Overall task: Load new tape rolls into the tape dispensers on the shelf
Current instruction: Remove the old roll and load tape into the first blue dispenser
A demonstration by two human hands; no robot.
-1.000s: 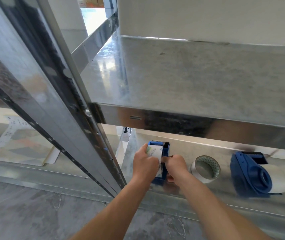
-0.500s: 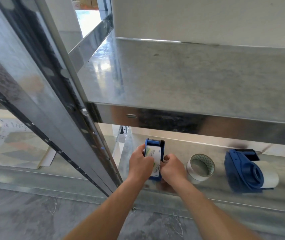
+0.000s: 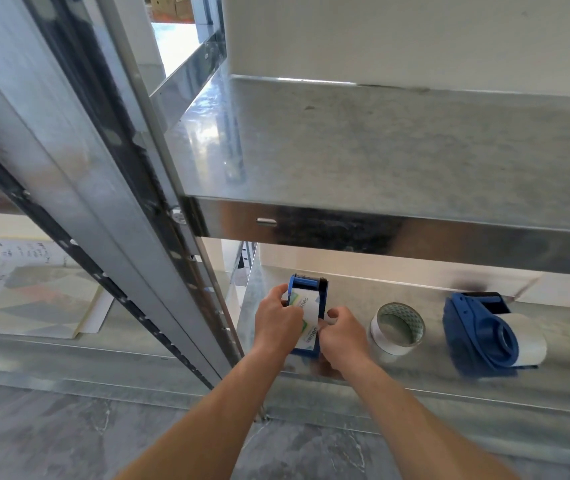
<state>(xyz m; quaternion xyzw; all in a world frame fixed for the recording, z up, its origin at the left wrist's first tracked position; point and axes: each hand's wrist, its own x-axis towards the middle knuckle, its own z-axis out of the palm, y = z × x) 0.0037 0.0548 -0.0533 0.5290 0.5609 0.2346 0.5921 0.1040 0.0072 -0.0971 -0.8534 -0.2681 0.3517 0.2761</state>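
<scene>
As the left hand (image 3: pixel 276 318) has slid back while still curled round the blue dispenser (image 3: pixel 306 283) and the right hand (image 3: pixel 342 336) pinches its right side, the labelled roll (image 3: pixel 308 306) between them looks nearly seated; spare roll (image 3: pixel 398 327) just right.

Printed paper sheets (image 3: pixel 34 299) lying at left, grey marbled floor (image 3: pixel 51 438) below

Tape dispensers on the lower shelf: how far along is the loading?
Looks done: the right dispenser lies on its side with a white roll mounted on it. In hand: the left hand grips the left dispenser while the right hand pinches at the labelled roll sitting in it; whether the tape is threaded is hidden. Left: the loose roll resting between the dispensers is in no dispenser.
</scene>
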